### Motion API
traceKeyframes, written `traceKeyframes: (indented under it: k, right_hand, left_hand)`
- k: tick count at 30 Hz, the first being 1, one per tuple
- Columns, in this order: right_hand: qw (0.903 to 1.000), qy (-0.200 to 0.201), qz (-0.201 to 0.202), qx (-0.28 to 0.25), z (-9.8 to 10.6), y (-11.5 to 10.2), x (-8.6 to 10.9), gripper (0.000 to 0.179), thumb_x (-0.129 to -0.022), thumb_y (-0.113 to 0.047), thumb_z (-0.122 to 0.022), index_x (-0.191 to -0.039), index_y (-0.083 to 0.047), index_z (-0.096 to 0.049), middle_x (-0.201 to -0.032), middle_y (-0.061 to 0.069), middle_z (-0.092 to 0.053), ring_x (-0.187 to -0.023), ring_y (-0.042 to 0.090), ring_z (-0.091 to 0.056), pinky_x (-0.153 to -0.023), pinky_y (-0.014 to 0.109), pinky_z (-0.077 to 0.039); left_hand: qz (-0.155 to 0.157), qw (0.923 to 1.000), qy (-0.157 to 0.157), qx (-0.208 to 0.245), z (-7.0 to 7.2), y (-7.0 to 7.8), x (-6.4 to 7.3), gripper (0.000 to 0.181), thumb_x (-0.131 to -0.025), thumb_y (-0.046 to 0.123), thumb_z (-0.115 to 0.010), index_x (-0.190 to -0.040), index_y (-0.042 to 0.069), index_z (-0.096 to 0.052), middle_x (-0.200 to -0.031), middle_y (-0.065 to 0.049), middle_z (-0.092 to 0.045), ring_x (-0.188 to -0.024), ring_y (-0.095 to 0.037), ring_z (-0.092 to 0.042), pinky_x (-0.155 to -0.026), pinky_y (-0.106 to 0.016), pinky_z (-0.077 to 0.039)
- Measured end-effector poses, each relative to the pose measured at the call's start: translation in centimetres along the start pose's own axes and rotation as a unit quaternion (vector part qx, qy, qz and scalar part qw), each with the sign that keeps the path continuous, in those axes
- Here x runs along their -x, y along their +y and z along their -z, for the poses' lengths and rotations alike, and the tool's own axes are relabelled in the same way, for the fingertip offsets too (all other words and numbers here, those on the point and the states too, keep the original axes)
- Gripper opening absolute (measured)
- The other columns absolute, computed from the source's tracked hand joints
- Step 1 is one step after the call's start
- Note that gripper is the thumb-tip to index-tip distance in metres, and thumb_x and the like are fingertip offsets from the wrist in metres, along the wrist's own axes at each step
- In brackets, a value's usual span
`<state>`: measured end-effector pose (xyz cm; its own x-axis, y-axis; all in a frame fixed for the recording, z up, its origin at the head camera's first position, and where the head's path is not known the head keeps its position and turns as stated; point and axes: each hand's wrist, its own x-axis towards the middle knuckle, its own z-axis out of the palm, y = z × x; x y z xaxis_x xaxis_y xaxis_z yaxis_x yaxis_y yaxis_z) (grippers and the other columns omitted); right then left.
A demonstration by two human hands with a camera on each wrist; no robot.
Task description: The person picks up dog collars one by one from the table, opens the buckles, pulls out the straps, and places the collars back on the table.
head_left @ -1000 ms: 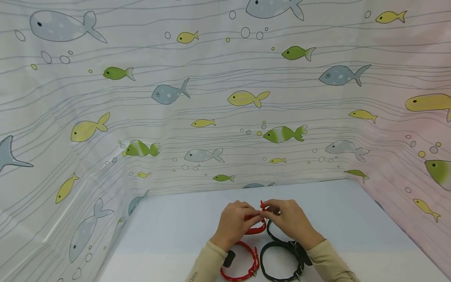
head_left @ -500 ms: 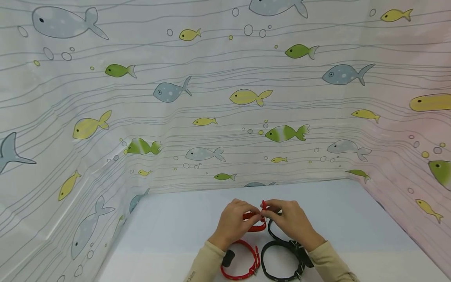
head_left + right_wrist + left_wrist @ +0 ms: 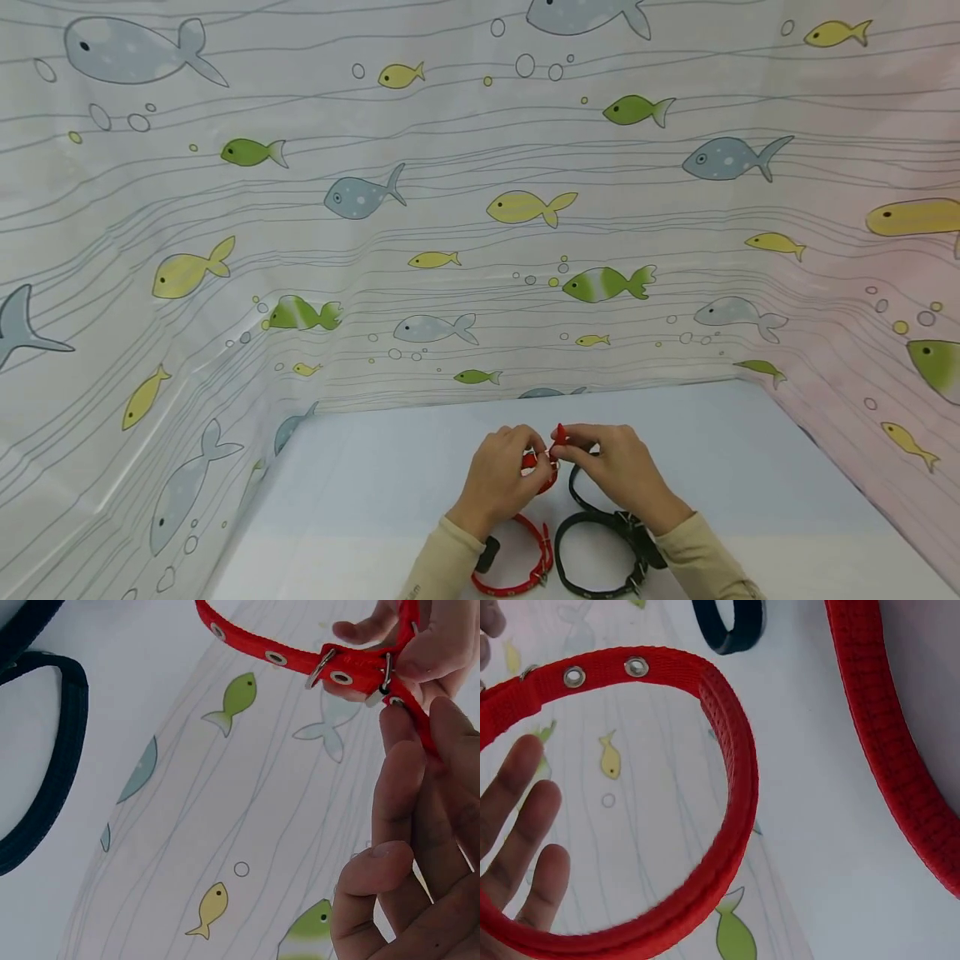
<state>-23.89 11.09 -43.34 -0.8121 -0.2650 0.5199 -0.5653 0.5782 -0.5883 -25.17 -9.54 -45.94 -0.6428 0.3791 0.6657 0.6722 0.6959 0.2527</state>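
Note:
A red collar with metal eyelets (image 3: 742,772) is held up between both hands above the white table. My left hand (image 3: 498,471) grips it at the buckle (image 3: 387,671), as the right wrist view shows. Opposite, my right hand (image 3: 618,471) pinches the strap's tip (image 3: 561,434) between thumb and fingers; that end passes through the buckle. A D-ring (image 3: 319,669) sits beside the buckle. In the left wrist view the collar's loop hangs round, with some left fingers (image 3: 540,810) extended inside it.
Below the left hand lies another red collar (image 3: 498,592) with a black box (image 3: 487,554). A black collar (image 3: 592,593) with a black box (image 3: 654,554) lies beside it, and a second dark loop (image 3: 577,492) behind. A fish-print sheet (image 3: 450,292) surrounds the table.
The held collar has turned and shifted slightly left, its loop showing less in the head view. My left fingers have shifted at the buckle; the right hand still pinches the strap's tip.

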Motion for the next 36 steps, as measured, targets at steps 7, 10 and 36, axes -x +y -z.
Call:
traceKeyframes:
  k: [7,10,36]
  right_hand:
    - [0.9994,0.026,0.016,0.014,-0.2,-0.2,-0.2,0.026,-0.085,-0.03,-0.081,-0.108,-0.019,-0.08,-0.093,-0.015,-0.073,-0.074,0.001,-0.058,-0.059,0.023,-0.047]
    - [0.9987,0.039,0.03,0.015,-0.3,-0.1,-0.3,0.024,-0.086,-0.029,-0.081,-0.108,-0.02,-0.08,-0.091,-0.018,-0.071,-0.074,0.0,-0.056,-0.059,0.023,-0.047]
    - [0.9955,-0.068,-0.053,-0.04,0.2,2.1,0.4,0.027,-0.094,-0.049,-0.069,-0.107,-0.025,-0.072,-0.09,-0.019,-0.068,-0.086,0.003,-0.064,-0.075,0.031,-0.054]
  left_hand:
    - [-0.045,0.9964,0.017,-0.07,0.0,0.5,0.0,0.016,-0.094,0.018,-0.063,-0.107,0.015,-0.071,-0.09,0.007,-0.069,-0.08,-0.01,-0.063,-0.074,-0.03,-0.051]
    - [-0.073,0.9925,0.016,-0.096,0.1,0.7,0.1,0.018,-0.097,0.021,-0.062,-0.108,0.015,-0.075,-0.096,0.005,-0.071,-0.089,-0.014,-0.066,-0.08,-0.034,-0.053]
    - [-0.082,0.9936,0.061,-0.047,0.5,-0.6,0.1,0.015,-0.094,0.026,-0.074,-0.105,0.016,-0.076,-0.1,0.005,-0.073,-0.091,-0.014,-0.065,-0.072,-0.029,-0.052]
